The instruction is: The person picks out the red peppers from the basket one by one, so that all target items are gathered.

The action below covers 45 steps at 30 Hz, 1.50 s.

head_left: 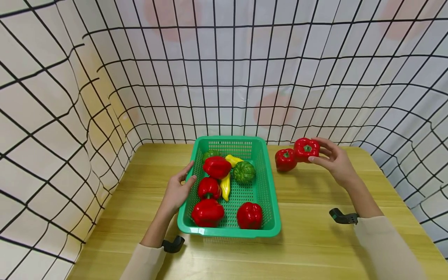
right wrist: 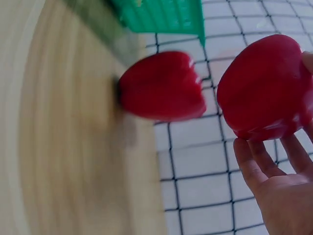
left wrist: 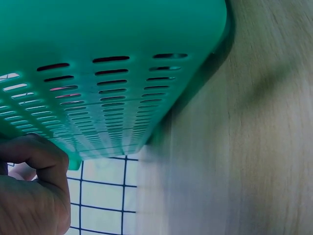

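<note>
My right hand (head_left: pixel 336 161) holds a red bell pepper (head_left: pixel 306 149) between thumb and fingers; in the right wrist view this pepper (right wrist: pixel 266 90) is up off the table. Just left of it, a second red bell pepper (head_left: pixel 285 160) stands on the table. At the left side of the green plastic basket (head_left: pixel 274 194), my left hand (head_left: pixel 177 191) grips the rim, thumb toward the inside. Inside lie several red bell peppers (head_left: pixel 208 212), two yellow peppers (head_left: pixel 225 187) and two green, ridged vegetables (head_left: pixel 244 172). The left wrist view shows curled fingers beside the slotted basket wall (left wrist: pixel 112 93).
The wooden table (head_left: pixel 308 233) carries the basket near its middle. Black wire grid (head_left: pixel 224 74) rises along the back and both sides, with pale sheeting behind it. A dark camera band sits on each wrist.
</note>
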Available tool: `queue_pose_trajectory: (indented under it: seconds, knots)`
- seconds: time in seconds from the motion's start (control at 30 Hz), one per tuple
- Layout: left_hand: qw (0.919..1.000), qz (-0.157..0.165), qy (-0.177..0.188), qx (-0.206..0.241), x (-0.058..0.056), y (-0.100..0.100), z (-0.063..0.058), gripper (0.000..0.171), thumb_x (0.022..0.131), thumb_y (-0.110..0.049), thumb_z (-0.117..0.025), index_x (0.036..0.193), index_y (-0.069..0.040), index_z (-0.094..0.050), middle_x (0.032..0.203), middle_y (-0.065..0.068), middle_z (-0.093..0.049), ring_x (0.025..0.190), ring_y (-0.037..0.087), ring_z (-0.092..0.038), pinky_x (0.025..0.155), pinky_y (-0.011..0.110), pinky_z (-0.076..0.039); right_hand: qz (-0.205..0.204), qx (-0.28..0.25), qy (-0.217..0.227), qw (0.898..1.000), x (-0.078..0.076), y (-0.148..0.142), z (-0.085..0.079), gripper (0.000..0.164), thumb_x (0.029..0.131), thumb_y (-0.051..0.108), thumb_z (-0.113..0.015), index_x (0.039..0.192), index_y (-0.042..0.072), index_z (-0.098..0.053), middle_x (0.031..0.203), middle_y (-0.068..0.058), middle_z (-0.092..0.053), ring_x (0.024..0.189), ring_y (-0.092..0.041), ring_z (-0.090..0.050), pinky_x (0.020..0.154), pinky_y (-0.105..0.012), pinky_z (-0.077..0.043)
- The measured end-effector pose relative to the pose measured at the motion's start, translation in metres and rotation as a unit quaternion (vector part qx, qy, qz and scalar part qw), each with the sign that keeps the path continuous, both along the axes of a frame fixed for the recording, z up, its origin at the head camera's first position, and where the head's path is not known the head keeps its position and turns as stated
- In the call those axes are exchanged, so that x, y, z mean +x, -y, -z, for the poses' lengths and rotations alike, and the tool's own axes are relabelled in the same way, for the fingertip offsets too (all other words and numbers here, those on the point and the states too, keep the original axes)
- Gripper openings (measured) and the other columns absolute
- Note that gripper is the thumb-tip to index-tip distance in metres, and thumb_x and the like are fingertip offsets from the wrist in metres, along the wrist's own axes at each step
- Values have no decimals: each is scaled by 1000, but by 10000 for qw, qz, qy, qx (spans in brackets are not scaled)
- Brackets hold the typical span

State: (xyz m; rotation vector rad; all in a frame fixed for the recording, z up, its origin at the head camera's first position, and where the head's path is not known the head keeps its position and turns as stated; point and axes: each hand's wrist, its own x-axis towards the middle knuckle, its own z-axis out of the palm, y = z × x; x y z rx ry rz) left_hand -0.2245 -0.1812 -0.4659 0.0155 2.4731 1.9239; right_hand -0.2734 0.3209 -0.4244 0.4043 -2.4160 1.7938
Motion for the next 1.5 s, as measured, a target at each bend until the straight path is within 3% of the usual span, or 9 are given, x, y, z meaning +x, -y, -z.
queue_pose_trajectory:
  seconds: [0.23,0.4,0.53,0.77,0.9,1.03,1.17,1.5]
  knots:
    - [10000,20,-9,27,1,1,1,55,104,-22,-61,156,-32,-46,137,24,-62,93,33,-73,69,39,-66,281,387,-23,9989,-6,-24,22,61,100,9,-67,156,8,-43,141,13,-50,120,-4,-52,88,-9,-54]
    - [10000,24,-13,42,0,1,1,55,104,-22,-61,156,-32,-46,136,24,-62,91,33,-74,68,40,-66,312,125,165,9993,-11,-37,38,61,100,9,-67,156,8,-42,137,15,-50,117,0,-55,88,-6,-52]
    - [10000,37,-12,60,0,0,1,55,104,-22,-61,156,-33,-47,135,23,-63,90,32,-74,67,40,-66,372,-56,396,9985,-14,-42,50,63,100,11,-68,156,9,-42,134,17,-50,114,3,-57,88,-5,-51]
    - [9999,65,3,105,1,0,0,55,105,-23,-60,156,-34,-46,133,23,-63,88,30,-75,68,42,-66,582,376,593,9958,-21,-46,67,65,101,21,-68,158,9,-39,134,17,-50,110,8,-52,89,-4,-49]
    - [9999,55,-17,95,1,0,0,55,105,-22,-60,157,-32,-45,133,24,-63,88,30,-75,67,41,-66,559,368,672,9955,-23,-47,74,64,101,23,-68,157,7,-39,131,20,-49,109,11,-53,89,-5,-51]
    - [9999,39,-25,108,1,0,0,55,105,-21,-60,157,-30,-45,132,24,-63,88,31,-75,67,41,-66,578,433,800,9942,-24,-47,80,67,102,27,-67,158,5,-37,144,0,-49,109,13,-52,88,-5,-51]
    - [9999,11,17,122,1,-2,1,55,104,-21,-61,157,-30,-46,131,24,-63,90,31,-74,68,41,-66,635,582,936,9919,-25,-48,86,70,104,32,-64,161,6,-32,158,-22,-36,111,11,-49,88,-4,-50]
    - [9999,-3,33,112,0,-1,0,54,105,-23,-61,156,-34,-47,131,22,-63,92,33,-74,69,43,-66,410,353,1138,9920,-25,-47,87,70,106,31,-60,163,10,-27,162,-26,-26,110,13,-50,89,-7,-52]
